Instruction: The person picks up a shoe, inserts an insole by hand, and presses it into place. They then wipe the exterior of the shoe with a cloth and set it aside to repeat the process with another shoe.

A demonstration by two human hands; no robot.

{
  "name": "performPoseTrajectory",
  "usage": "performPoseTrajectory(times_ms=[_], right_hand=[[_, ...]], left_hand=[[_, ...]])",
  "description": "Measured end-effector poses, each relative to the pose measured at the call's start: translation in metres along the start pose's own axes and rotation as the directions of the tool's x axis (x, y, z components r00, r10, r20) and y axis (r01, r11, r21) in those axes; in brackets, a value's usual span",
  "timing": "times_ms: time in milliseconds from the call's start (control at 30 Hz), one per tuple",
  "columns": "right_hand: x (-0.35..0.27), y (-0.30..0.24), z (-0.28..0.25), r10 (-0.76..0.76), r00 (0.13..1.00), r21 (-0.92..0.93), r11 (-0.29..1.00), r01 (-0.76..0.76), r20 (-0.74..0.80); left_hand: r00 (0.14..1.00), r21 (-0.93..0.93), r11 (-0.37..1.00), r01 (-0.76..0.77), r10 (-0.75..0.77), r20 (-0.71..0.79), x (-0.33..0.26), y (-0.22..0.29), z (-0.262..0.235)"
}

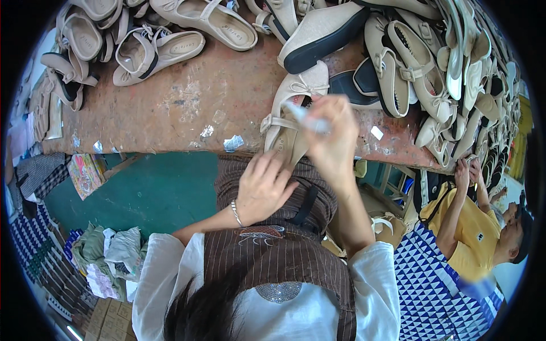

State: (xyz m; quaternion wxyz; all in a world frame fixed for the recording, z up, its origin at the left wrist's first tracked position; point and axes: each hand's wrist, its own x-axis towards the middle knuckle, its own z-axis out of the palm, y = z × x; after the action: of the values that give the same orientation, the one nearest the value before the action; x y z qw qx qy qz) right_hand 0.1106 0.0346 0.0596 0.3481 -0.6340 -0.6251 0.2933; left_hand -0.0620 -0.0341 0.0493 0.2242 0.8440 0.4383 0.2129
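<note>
A beige Mary Jane shoe (310,79) with a small bow and a strap lies at the table's near edge, toe pointing away from me. My left hand (264,187) has its fingers curled over the shoe's heel end. Above the shoe's opening, my right hand (334,136) is closed around a small whitish bottle or tube (316,125) with a narrow tip. Motion smears both the bottle and the right fingers. The tip is over the inside of the shoe near the bow; whether it touches cannot be seen.
Many beige shoes (432,74) are heaped along the right of the worn table (187,108). More shoes (213,23) line its far edge and left corner. Silver scraps (233,143) dot the near edge. At right, a co-worker in yellow (469,227) handles shoes. Bags (122,250) sit lower left.
</note>
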Motion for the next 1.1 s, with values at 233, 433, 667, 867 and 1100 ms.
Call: performPoseTrajectory(times_ms=[233, 433, 667, 867, 1100], right_hand=[[-0.042, -0.002, 0.049, -0.275, 0.960, -0.421, 0.867, 0.267, 0.041], [0.010, 0.013, 0.053, -0.055, 0.989, -0.412, 0.905, 0.109, 0.139], [0.011, -0.004, 0.046, -0.008, 0.991, -0.476, 0.877, 0.071, 0.133], [0.000, -0.025, 0.041, -0.062, 0.972, -0.584, 0.790, 0.186, 0.226], [0.010, 0.008, 0.062, -0.065, 0.996, -0.723, 0.685, 0.093, 0.066]], left_hand=[[0.944, 0.196, 0.980, 0.037, -0.099, 0.316, -0.002, -0.006, 0.028], [0.965, 0.281, 0.959, 0.032, -0.103, 0.243, 0.003, -0.004, 0.030], [0.966, 0.227, 0.971, 0.074, -0.126, 0.224, 0.007, -0.004, 0.029], [0.964, 0.132, 0.987, 0.092, -0.122, 0.236, 0.005, -0.006, 0.029], [0.962, 0.118, 0.986, 0.117, -0.142, 0.234, 0.002, -0.008, 0.031]])
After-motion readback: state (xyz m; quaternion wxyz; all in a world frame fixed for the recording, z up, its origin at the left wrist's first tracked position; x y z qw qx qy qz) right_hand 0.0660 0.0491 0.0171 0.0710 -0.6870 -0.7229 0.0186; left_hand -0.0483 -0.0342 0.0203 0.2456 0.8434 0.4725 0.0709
